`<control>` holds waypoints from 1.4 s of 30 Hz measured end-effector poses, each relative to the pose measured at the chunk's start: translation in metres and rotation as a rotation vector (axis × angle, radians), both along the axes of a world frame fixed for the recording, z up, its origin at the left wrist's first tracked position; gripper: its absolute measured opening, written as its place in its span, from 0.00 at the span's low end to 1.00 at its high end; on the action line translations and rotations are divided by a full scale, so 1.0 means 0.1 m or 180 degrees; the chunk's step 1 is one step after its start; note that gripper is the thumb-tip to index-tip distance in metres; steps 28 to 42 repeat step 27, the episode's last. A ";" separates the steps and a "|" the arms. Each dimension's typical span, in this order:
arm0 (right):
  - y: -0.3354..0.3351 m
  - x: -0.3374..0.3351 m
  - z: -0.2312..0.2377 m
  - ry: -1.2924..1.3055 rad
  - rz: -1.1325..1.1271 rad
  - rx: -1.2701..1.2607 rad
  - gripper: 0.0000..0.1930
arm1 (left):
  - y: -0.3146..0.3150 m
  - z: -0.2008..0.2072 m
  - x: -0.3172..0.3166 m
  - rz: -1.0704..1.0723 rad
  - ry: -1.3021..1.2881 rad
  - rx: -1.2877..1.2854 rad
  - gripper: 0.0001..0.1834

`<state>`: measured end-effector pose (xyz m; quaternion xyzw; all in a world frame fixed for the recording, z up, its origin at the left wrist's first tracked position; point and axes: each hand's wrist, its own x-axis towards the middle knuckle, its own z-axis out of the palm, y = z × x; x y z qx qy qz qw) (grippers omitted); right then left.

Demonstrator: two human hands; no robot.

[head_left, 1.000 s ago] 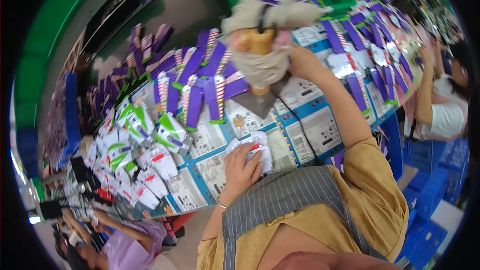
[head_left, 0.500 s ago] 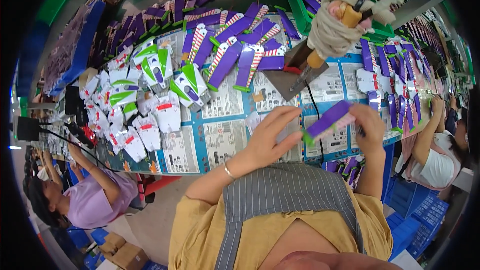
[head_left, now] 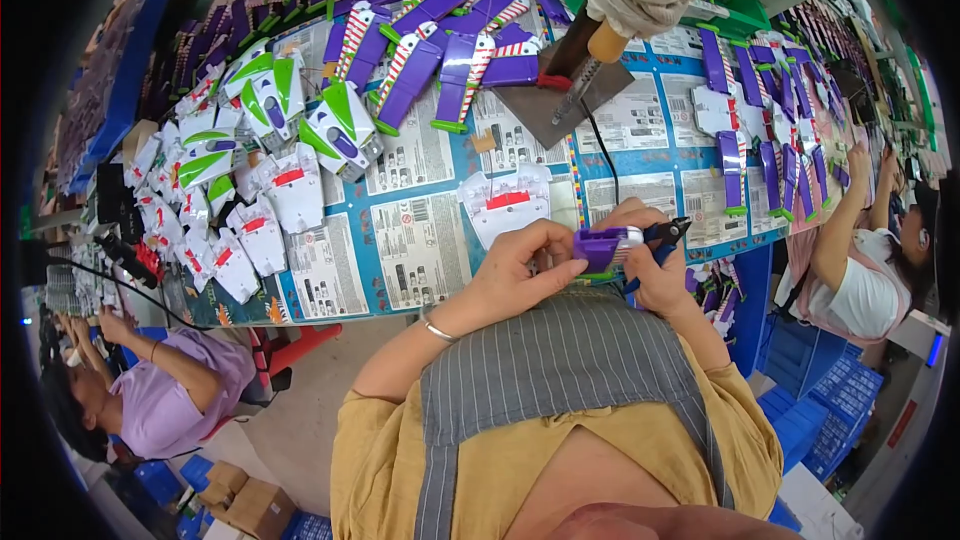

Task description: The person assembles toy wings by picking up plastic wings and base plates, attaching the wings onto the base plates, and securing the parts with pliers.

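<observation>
A purple toy wing (head_left: 600, 250) with a white end and green trim is held close to my apron, its end toward me. My left hand (head_left: 520, 268) pinches its left side with curled fingers. My right hand (head_left: 655, 275) grips the wing's other side and also keeps a pair of blue-handled nippers (head_left: 668, 234) in the palm, dark jaws pointing up and right. Just beyond my hands lies a white toy body shell (head_left: 508, 202) with a red strip. More purple wings (head_left: 455, 75) with striped edges and green tips lie piled farther off.
White-and-green shells (head_left: 270, 100) and white shells (head_left: 235, 245) heap on the left. A metal stand (head_left: 580, 90) with a cloth-wrapped handle rises from the table, a black cable running from it. A green crate (head_left: 745, 5) sits behind. Co-workers sit at left (head_left: 170, 380) and right (head_left: 850, 280).
The wing has come nearer my body and turned end-on. My left hand, spread before, has closed on it. The white shell beneath now shows, and the whole view has shifted.
</observation>
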<state>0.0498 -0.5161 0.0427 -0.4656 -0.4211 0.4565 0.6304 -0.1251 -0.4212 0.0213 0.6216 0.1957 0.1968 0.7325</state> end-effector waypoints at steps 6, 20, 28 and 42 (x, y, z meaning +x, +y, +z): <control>0.14 0.30 0.01 -0.4115 -0.0377 0.0218 0.17 | 0.17 -0.23 -0.35 0.2026 0.0479 0.1349 0.26; 0.42 0.15 -0.21 -0.3295 0.0517 0.0216 0.18 | 0.26 -0.31 -0.25 0.0771 0.0446 -0.0623 0.36; 0.32 0.11 -0.26 -0.2274 0.0693 -0.0772 0.27 | 0.32 -0.23 -0.22 0.0499 0.0277 -0.1107 0.36; 0.32 0.11 -0.26 -0.2274 0.0693 -0.0772 0.27 | 0.32 -0.23 -0.22 0.0499 0.0277 -0.1107 0.36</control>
